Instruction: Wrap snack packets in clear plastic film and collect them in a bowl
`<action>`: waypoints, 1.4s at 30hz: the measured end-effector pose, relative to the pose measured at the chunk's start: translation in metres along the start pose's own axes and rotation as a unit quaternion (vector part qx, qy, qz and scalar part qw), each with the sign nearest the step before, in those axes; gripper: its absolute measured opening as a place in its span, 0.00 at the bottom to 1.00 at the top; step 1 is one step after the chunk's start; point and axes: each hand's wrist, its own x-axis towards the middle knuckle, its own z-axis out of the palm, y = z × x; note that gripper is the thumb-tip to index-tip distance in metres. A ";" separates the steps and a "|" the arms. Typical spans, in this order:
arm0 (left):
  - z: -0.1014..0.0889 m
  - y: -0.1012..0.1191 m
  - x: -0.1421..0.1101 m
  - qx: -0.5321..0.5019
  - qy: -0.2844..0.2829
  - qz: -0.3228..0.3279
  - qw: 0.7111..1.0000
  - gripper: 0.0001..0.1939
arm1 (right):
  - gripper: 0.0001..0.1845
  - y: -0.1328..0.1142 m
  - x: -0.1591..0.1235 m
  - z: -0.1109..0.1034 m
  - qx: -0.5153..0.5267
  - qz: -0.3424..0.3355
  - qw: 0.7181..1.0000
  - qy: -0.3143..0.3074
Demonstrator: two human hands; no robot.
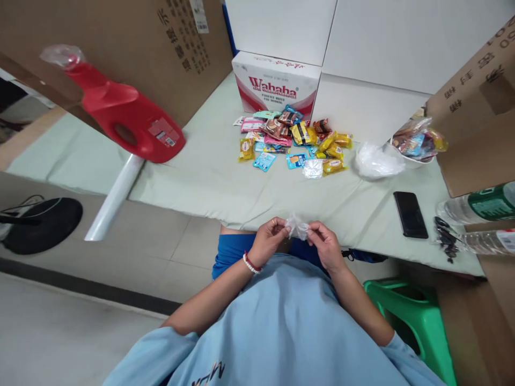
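Between my two hands is a small, crumpled clear plastic bag [298, 227], held just off the table's front edge, above my lap. My left hand [269, 240] pinches its left side between thumb and fingers. On the opposite side, my right hand [325, 245] grips it in the same way. Beyond my hands, a pile of small wrapped snacks [289, 136] lies on the cloth-covered table [193, 190]. To its right sits a bunched heap of thin clear plastic [378, 161], beside a white tub [418, 160] filled with more packets.
A red jug [131, 118] with plastic over its top stands at left, near a white roll [115, 198]. A phone [410, 214], scissors [446, 228] and bottles [488, 206] lie at right. Boxes [277, 86] line the back. A green stool [418, 316] is below right.
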 end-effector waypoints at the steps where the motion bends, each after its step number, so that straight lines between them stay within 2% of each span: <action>1: -0.001 0.001 0.001 -0.020 -0.005 -0.012 1.000 0.21 | 0.14 0.000 0.000 -0.004 0.024 0.013 0.999 0.018; 5: -0.007 0.003 0.005 -0.069 -0.024 -0.041 0.996 0.21 | 0.17 -0.004 0.003 -0.023 0.096 0.039 0.991 0.089; 9: -0.011 0.006 0.010 -0.113 -0.055 -0.059 0.990 0.19 | 0.19 -0.011 0.005 -0.038 0.111 0.062 0.982 0.139; 13: -0.012 0.006 0.021 -0.161 -0.053 -0.118 0.978 0.23 | 0.19 -0.015 0.011 -0.041 0.077 0.061 0.988 0.117; 15: -0.012 0.003 0.026 -0.148 -0.039 -0.148 0.977 0.28 | 0.18 -0.015 0.019 -0.038 0.050 0.048 0.993 0.091; 17: -0.013 0.000 0.030 -0.118 -0.030 -0.156 0.980 0.27 | 0.18 -0.016 0.031 -0.036 0.021 0.035 0.997 0.072; 20: -0.019 -0.001 0.032 -0.077 -0.017 -0.125 0.989 0.23 | 0.18 -0.016 0.050 -0.031 -0.025 0.020 0.998 0.061; 24: -0.028 0.004 0.031 -0.022 0.048 -0.023 0.998 0.20 | 0.18 -0.017 0.063 -0.017 -0.098 -0.019 0.982 0.158; 25: -0.029 0.005 0.031 -0.007 0.056 0.004 0.998 0.18 | 0.18 -0.018 0.063 -0.011 -0.106 -0.016 0.981 0.163; 26: -0.029 0.007 0.031 0.011 0.054 0.032 0.998 0.17 | 0.19 -0.018 0.062 -0.004 -0.105 -0.002 0.984 0.143; 29: -0.027 0.009 0.032 0.062 0.010 0.110 0.992 0.11 | 0.21 -0.018 0.058 0.018 -0.069 0.057 0.996 0.003; 30: -0.026 0.009 0.033 0.068 -0.002 0.126 0.990 0.10 | 0.21 -0.017 0.058 0.024 -0.059 0.066 0.996 -0.026; 32: -0.027 0.009 0.035 0.052 0.006 0.130 0.990 0.10 | 0.21 -0.015 0.061 0.029 -0.047 0.069 0.996 -0.023; 34: -0.031 0.009 0.037 0.026 0.041 0.112 0.992 0.10 | 0.22 -0.015 0.064 0.027 -0.034 0.078 0.996 0.018; 36: -0.034 0.010 0.038 0.021 0.072 0.103 0.992 0.11 | 0.24 -0.017 0.064 0.023 -0.016 0.101 0.994 0.028; 39: -0.031 0.010 0.037 0.035 0.058 0.110 0.992 0.12 | 0.25 -0.020 0.061 0.025 0.006 0.129 0.991 -0.036; 42: -0.020 0.009 0.037 0.013 0.021 0.088 0.996 0.13 | 0.23 -0.017 0.059 0.036 -0.004 0.097 0.993 -0.070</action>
